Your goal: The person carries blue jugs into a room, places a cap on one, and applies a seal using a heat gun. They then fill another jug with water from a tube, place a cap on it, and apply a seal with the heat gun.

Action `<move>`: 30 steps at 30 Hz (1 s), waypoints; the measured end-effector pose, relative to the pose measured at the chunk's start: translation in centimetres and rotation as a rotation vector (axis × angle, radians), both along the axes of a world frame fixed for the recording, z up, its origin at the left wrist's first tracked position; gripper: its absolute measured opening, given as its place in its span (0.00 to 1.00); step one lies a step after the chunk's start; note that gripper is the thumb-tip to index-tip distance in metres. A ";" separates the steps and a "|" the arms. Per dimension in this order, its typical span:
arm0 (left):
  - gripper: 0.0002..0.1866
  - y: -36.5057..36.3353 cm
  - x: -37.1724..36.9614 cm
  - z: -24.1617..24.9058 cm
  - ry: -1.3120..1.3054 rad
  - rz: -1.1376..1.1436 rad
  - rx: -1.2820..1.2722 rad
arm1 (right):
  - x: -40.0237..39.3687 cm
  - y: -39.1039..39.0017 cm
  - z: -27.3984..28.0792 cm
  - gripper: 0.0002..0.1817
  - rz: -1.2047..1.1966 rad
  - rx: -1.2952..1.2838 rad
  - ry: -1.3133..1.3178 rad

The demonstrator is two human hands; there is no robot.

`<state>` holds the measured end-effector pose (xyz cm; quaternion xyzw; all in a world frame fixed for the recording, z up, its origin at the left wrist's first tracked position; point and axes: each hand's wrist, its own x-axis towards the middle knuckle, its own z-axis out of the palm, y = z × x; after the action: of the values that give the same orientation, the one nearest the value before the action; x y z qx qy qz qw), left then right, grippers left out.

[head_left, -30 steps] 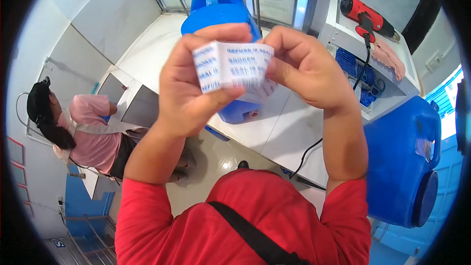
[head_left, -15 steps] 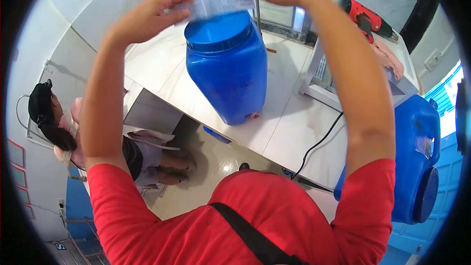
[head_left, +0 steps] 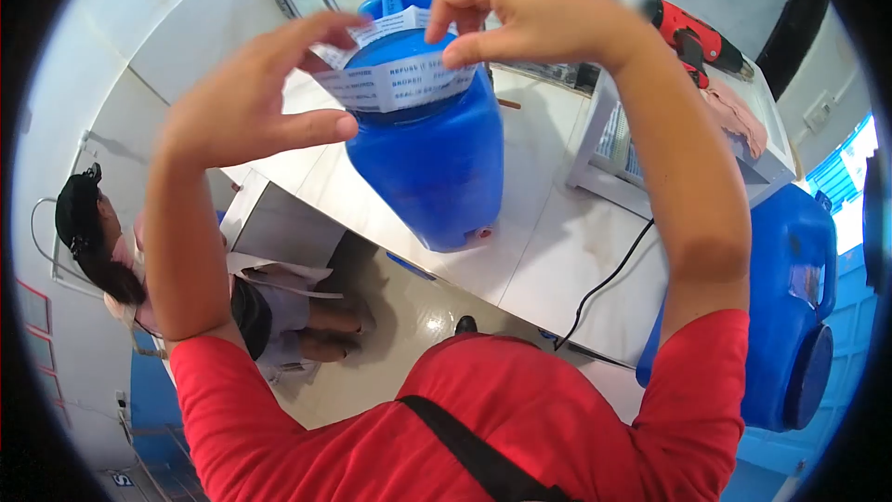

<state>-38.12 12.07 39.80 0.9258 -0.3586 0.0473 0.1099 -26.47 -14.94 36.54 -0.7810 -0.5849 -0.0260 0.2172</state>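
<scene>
A clear plastic seal band (head_left: 409, 81) with printed text, opened into a ring, surrounds the lid of a blue container (head_left: 432, 167) on the white tiled counter. At the band's left side is my left hand (head_left: 246, 98), fingers and thumb spread apart, the thumb tip near the container's shoulder. My right hand (head_left: 520, 23) pinches the band's right side between thumb and curled fingers. The lid (head_left: 395, 48) shows inside the ring, and a small spout (head_left: 482, 233) is low on the container's front.
A red heat gun (head_left: 692, 37) and a pink cloth (head_left: 734, 116) lie on a white cabinet (head_left: 604, 163) at right. A black cable (head_left: 604, 284) crosses the counter (head_left: 548, 251). Another blue container (head_left: 785, 251) is at far right. A person (head_left: 88, 232) in a cap is at left.
The band, flat and above the lid before, has come down and opened into a ring around it. Both hands have moved lower; my left hand has spread its fingers.
</scene>
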 end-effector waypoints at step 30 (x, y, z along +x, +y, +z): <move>0.52 -5.1 5.8 -0.8 -0.119 0.139 0.482 | 7.5 -22.4 -2.8 0.25 -0.935 0.913 0.647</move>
<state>-32.35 6.93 39.04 0.9432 -0.3010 0.0224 -0.1386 -19.01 -37.32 33.75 -0.7493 -0.0275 -0.1251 0.6497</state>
